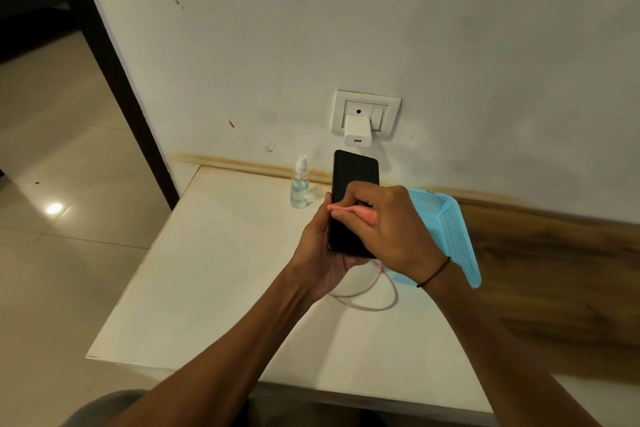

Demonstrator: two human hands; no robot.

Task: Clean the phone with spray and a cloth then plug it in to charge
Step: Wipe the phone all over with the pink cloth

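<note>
Pressing pink cloth (353,210) on phone (349,194): right hand (384,222) grip clamps cloth; left hand (320,253) grip clamps phone; spray bottle (300,184) at 9 o'clock.

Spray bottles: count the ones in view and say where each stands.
1. The spray bottle stands upright at the back of the white table, near the wall, just left of the phone. The blue basket may hide others.

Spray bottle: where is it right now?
The spray bottle stands upright on the white table by the wall, just left of the phone, below-left of the charger.
</note>
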